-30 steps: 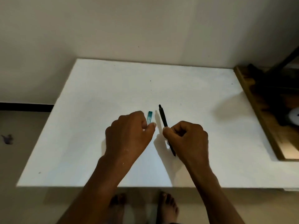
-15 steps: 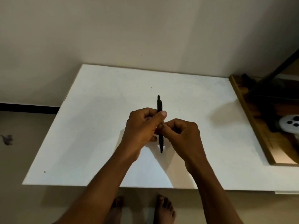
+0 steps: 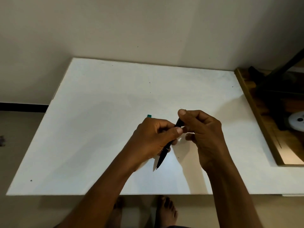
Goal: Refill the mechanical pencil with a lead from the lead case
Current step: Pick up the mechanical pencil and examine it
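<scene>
White table (image 3: 98, 129) against bare wall. Left hand (image 3: 153, 139) clamped round mechanical pencil (image 3: 162, 157); right hand (image 3: 202, 129) pinching its cap end. Lead case (image 3: 149, 116) behind knuckles. Risk: cap slipping free, rolling away.

lead case (image 3: 149, 116): I see only a teal corner above my left hand (image 3: 154, 139); the rest is hidden behind the knuckles.
mechanical pencil (image 3: 162, 157): my left fingers cover the middle of the barrel; the top end disappears inside my right hand (image 3: 204, 135).
pencil cap: I cannot tell whether it is on or off.
lead: a hair-thin line above my right thumb, too small to be sure.
white round object (image 3: 297, 123): cut off by the right edge of the frame.
</scene>
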